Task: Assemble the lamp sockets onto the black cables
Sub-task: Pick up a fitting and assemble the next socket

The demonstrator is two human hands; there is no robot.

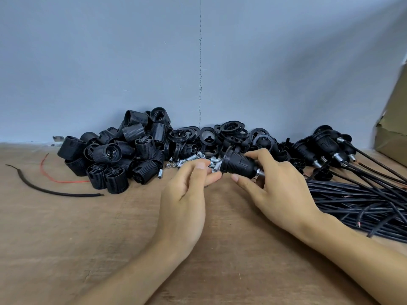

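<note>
Lamp socket (239, 165) gripped right

Black, flanged mouth leftward, metal nipple at its tail, it sat clamped in the right hand (277, 190), thumb under, fingers over. Just left of that grip the left hand (189, 194) hovered, fingers curled; pinching anything, couldn't tell.

Open tabletop (66, 238) is left along the near edge and at the left, crossed only by a loose black wire (72, 195) and a red wire (66, 182). The back is blocked by heaped sockets (114, 155), rings (231, 130), metal tubes (189, 159) and the wall (132, 62); the right is taken up by cables (356, 201) and a cardboard box (394, 128).
</note>
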